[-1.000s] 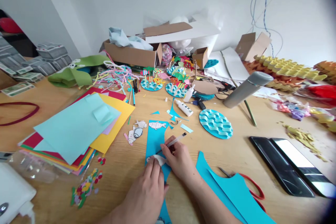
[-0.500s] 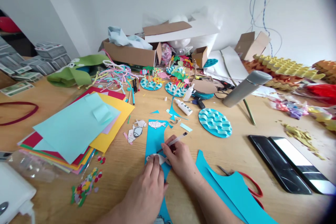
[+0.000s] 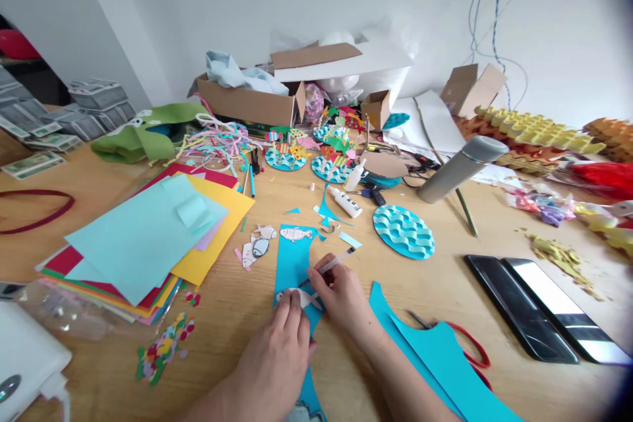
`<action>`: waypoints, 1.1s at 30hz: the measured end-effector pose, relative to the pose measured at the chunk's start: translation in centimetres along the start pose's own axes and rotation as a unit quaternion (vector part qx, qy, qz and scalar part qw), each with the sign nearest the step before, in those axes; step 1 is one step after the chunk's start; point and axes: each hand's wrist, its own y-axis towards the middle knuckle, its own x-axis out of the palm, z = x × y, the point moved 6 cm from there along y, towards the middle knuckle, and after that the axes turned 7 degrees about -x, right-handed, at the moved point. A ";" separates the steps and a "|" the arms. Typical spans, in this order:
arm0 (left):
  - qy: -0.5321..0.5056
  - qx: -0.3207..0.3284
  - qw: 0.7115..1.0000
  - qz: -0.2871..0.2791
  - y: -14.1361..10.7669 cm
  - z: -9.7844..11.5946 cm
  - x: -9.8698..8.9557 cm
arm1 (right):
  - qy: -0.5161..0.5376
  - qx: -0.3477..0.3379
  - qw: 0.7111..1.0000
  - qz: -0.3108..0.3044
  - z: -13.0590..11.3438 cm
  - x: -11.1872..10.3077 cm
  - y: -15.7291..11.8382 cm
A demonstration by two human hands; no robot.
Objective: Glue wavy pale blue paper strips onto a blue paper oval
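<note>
My right hand (image 3: 341, 291) is closed round a pen (image 3: 337, 260), its tip at the upper edge of a white paper fish (image 3: 302, 296). That fish lies on a strip of blue paper (image 3: 293, 264). With fingers together and pressed flat, my left hand (image 3: 283, 349) rests on the fish's lower left part and the strip. Near the strip's top lies another paper fish (image 3: 295, 233). Several cut-out fish (image 3: 254, 248) lie to the left of it. Part of something grey shows at the bottom edge, below my left hand.
Red-handled scissors (image 3: 469, 346) lie partly under blue paper (image 3: 435, 359) on the right. Stacked coloured paper (image 3: 143, 231) sits left. Glue bottles (image 3: 347, 202), a wavy blue disc (image 3: 404, 232), a grey flask (image 3: 459, 170) and two black phones (image 3: 519, 306) stand or lie around.
My right hand and the pen have shifted very slightly right along the fish's edge. My left hand stays on the fish. The whole view has moved a little.
</note>
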 end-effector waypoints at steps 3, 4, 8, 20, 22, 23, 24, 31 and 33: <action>-0.004 -0.003 1.000 0.003 0.0 -0.1 0.0 | -0.005 -0.003 1.000 -0.009 -0.2 -0.2 -0.1; -0.006 -0.006 1.000 0.006 0.1 -0.2 -0.1 | -0.003 -0.004 1.000 -0.011 -0.2 -0.3 -0.2; -0.014 -0.005 1.000 0.004 0.3 -0.3 -0.3 | 0.022 0.007 1.000 -0.009 0.3 -0.3 -0.7; -0.005 -0.013 1.000 0.003 0.6 -0.2 -0.6 | 0.034 0.023 0.999 0.028 1.2 -1.2 -1.3; -0.001 -0.009 1.000 0.008 0.6 -0.2 -0.7 | 0.032 0.023 0.999 0.030 1.2 -1.3 -1.4; 0.002 -0.008 1.000 0.011 0.6 -0.2 -0.8 | 0.030 0.023 0.999 0.030 1.1 -1.4 -1.4; 0.005 -0.007 1.000 0.014 0.5 -0.2 -0.8 | 0.027 0.021 0.999 0.030 1.1 -1.4 -1.5; 0.035 0.001 0.999 0.037 0.6 0.2 -0.8 | -0.019 0.015 0.999 0.022 0.5 -1.5 -1.2; 0.040 0.007 0.998 0.037 0.7 0.3 -0.7 | -0.022 0.014 1.000 0.018 0.4 -1.5 -1.1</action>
